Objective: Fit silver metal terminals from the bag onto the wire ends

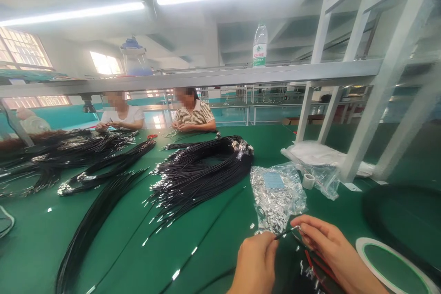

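My left hand (255,259), at the lower middle, is closed around a thin black cable (283,234) close to its end. At that end my right hand (325,241) pinches a small silver metal piece (295,228); whether it sits on the cable cannot be made out. Just beyond both hands lies a clear plastic bag (275,193) of small silver metal pieces. Under my right hand are red strips (312,264), perhaps tool handles, partly hidden, with several loose silver pieces (306,273) by them.
A large looped bundle of black cables (206,174) lies mid-table, with more bundles (99,225) to the left. A white ring (361,250) is at right. A white frame (365,115) stands on the green table, its shelf bearing a bottle (260,48). Two people sit opposite.
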Demonstrator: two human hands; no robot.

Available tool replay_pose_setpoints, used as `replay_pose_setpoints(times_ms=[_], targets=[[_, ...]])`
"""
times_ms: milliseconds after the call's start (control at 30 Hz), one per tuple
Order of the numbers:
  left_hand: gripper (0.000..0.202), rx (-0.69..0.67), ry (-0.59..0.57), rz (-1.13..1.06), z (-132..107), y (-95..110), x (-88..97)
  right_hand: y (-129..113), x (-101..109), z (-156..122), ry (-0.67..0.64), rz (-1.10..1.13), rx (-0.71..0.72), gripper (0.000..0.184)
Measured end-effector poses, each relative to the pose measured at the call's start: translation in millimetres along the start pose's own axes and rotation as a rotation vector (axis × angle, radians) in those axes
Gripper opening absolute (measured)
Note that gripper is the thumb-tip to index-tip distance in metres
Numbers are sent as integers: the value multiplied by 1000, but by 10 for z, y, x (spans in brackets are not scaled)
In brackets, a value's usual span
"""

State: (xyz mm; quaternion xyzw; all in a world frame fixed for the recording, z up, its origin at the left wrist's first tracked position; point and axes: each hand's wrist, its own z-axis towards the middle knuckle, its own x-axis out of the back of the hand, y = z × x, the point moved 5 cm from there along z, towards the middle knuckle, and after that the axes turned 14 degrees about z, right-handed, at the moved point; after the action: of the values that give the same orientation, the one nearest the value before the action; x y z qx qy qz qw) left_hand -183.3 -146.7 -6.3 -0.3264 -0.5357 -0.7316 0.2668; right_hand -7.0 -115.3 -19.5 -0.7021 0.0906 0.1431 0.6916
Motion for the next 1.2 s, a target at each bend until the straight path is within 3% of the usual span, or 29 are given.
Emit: replay_pose_setpoints(times_ms=[233,367,767,967,1200], targets=[[30,-2,-117,307,-11,64,-8,-87,-2,-10,-115,-222,20,32],[29,-21,-174,367,-5,76,0,-120,-52,-7,-219,-346,27,24],[21,-80,-233,360,-67,58,3,144,63,8,-278,-182,-125,35],[23,-65,-246,402,-52,63,2,186,88,22,-258,-180,-79,38],[30,-4,-309,390,-57,72,-92,307,-88,-20,-293,-226,-93,39]])
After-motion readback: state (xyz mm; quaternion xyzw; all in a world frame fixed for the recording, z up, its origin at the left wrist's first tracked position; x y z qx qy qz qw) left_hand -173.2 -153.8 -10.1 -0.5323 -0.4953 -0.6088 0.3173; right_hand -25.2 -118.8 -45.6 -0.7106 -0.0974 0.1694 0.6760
